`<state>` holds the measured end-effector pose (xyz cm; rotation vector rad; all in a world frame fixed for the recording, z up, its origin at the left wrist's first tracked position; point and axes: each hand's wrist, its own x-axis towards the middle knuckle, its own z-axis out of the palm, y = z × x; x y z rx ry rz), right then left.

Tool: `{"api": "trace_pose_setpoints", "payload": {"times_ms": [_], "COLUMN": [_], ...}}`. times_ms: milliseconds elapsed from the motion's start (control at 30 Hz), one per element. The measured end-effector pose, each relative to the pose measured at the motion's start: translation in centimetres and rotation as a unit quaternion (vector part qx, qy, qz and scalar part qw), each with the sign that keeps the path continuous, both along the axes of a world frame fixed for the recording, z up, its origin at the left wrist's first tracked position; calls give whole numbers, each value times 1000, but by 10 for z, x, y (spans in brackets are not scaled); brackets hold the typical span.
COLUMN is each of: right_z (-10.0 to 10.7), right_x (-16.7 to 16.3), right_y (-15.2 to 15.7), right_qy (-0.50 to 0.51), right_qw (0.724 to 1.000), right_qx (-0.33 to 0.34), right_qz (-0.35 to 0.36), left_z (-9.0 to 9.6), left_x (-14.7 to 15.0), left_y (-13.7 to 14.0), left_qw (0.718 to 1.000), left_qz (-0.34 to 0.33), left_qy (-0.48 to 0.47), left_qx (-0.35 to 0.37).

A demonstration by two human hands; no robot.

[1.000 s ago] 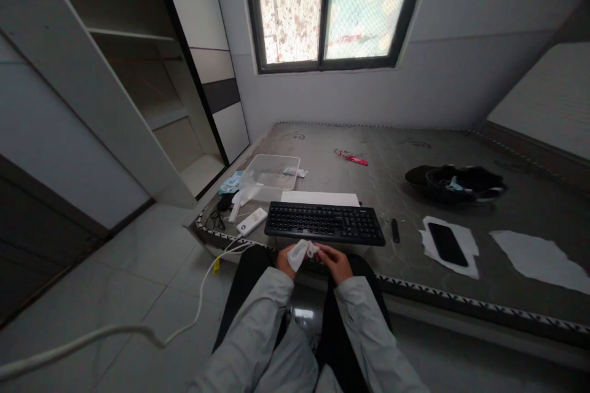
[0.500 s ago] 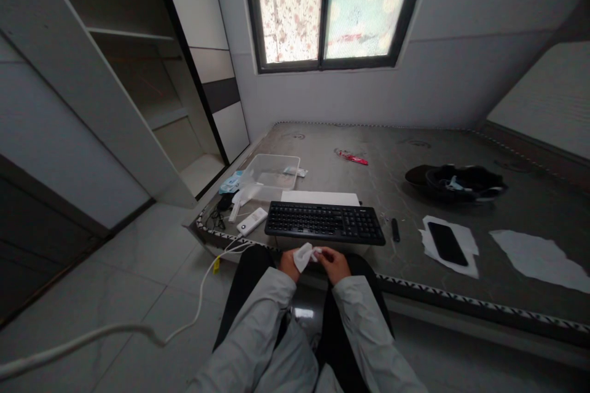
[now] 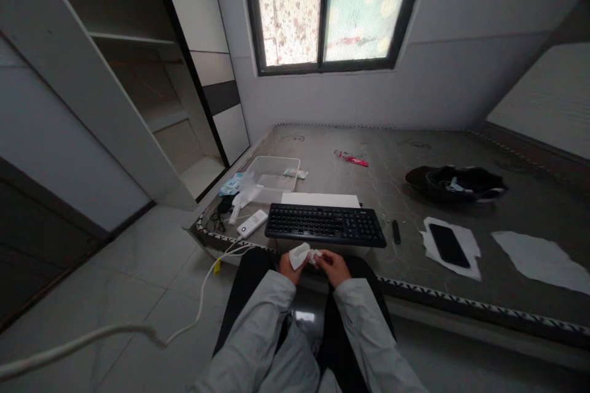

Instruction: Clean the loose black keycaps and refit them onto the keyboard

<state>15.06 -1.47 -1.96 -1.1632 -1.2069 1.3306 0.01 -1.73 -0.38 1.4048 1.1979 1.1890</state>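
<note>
Your left grip (image 3: 287,270) and right grip (image 3: 335,268) both pinch the white tissue (image 3: 299,255) between them, with the keyboard (image 3: 325,224) just past them. It looks part scrunched, part loose, so you seem only partway

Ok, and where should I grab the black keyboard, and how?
Probably by its two short ends, the left hand and right hand each coming in from its own side: the keyboard is long, thin, and lies crosswise with keys up. Mind the white device near its left end and the black stick near its right. Both hands hold white tissue.
</note>
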Motion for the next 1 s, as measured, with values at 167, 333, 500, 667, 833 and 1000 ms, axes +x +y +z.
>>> {"api": "trace_pose_setpoints", "payload": {"times_ms": [167,333,500,667,833,1000], "right_z": [-3,-4,0,11,13,7], "right_x": [2,6,7,6,7,5], "right_y": [1,1,-1,-5,-5,-1], "right_qy": [-4,-20,-17,-2,33,-39], "right_qw": [999,998,999,998,999,997], "right_qx": [10,17,31,53,39,27], "right_qz": [-36,-51,-41,-21,-4,-54], "left_z": [4,2,4,12,17,13], "left_x": [2,4,8,6,7,9], "left_y": [0,4,3,1,0,2], "left_qw": [1000,999,999,999,1000,1000], "left_qz": [-16,-39,-11,5,24,23], "left_qy": [16,15,-16,-13,-4,-15], "left_qx": [-4,-14,-40,-31,-13,-3]}}
